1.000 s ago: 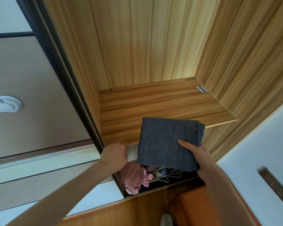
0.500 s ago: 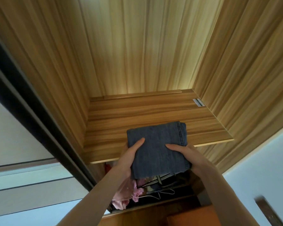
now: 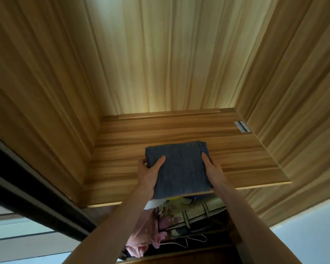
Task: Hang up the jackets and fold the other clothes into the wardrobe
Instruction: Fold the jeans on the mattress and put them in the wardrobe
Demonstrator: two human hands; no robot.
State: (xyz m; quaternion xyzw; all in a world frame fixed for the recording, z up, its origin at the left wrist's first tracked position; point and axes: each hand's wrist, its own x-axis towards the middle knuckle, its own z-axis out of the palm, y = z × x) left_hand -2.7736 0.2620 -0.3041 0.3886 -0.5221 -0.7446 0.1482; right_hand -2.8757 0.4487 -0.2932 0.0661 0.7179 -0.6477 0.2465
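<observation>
while both hands flank them, jeans (image 3: 179, 168) overhang shelf (image 3: 246, 155).

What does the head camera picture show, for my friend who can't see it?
Two hands, left hand and right hand, hold folded dark jeans on a wooden wardrobe shelf. Pink clothing and a woven bag sit below.

Single head-mounted wide-angle view. The camera looks forward and steeply upward from below a wooden wardrobe shelf (image 3: 236, 149), close to its front edge, facing the rear panel. Both forearms enter from the bottom edge of the frame. Wide-angle distortion splays the wardrobe side walls outward. The compartment beneath the shelf occupies the lower centre
</observation>
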